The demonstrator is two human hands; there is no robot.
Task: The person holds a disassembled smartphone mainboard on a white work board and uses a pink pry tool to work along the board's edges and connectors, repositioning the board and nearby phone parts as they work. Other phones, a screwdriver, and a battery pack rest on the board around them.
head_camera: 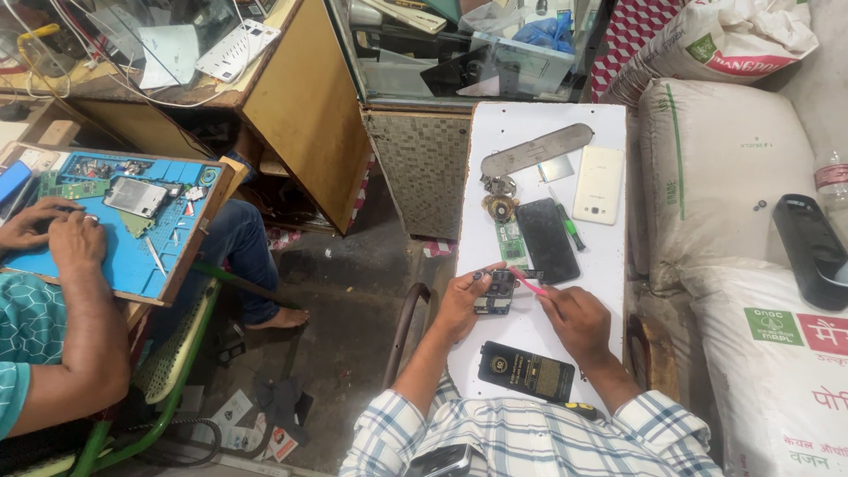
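My left hand (pixel 461 302) holds a small dark phone board assembly (pixel 496 291) on a white worktop (pixel 609 265). My right hand (pixel 576 320) grips a thin pink tool (pixel 528 282) whose tip touches that assembly. Just beyond lie a black phone (pixel 548 238), a green circuit board (pixel 510 245) and a green pen (pixel 572 228). Farther back are a white phone back cover (pixel 599 184), a long metal plate (pixel 536 148) and small round metal parts (pixel 500 196). A flat black package (pixel 527 371) lies close to my chest.
At the left a co-worker's hands (pixel 53 231) rest on a blue repair mat (pixel 132 256) with a phone and parts. Large white sacks (pixel 733 168) stand on the right, one bearing a black device (pixel 813 249). A wooden counter (pixel 305 115) and a glass cabinet (pixel 459 53) stand behind.
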